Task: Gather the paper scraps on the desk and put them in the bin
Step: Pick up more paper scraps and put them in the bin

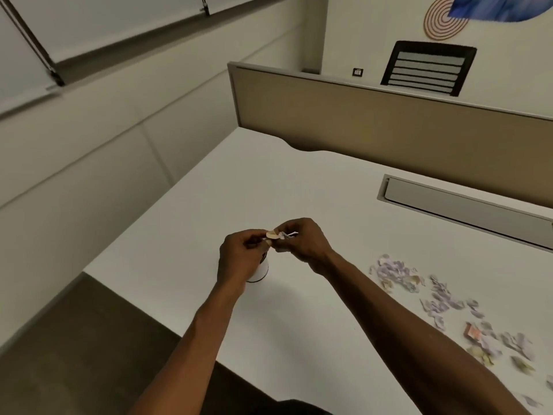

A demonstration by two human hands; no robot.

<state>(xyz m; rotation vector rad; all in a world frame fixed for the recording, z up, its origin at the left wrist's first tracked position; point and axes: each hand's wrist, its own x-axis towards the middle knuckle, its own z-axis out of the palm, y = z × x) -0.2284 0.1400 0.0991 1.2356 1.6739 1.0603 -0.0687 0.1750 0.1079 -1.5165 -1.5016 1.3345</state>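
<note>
Both my hands meet above the middle of the white desk point(314, 310). My left hand point(239, 250) and my right hand point(302, 241) together pinch a small bunch of paper scraps point(279, 235) between their fingertips. Directly below them stands a small white cylindrical bin point(259, 272), mostly hidden by my left hand and wrist. A long scatter of torn paper scraps point(443, 298), white, lilac and a few orange, lies on the desk to the right.
A tan partition panel point(389, 127) walls the far side of the desk. A grey cable tray lid point(460, 205) is set into the desktop at the right. A black chair back point(428, 67) shows behind the partition. The desk's left edge drops to dark floor point(89, 339).
</note>
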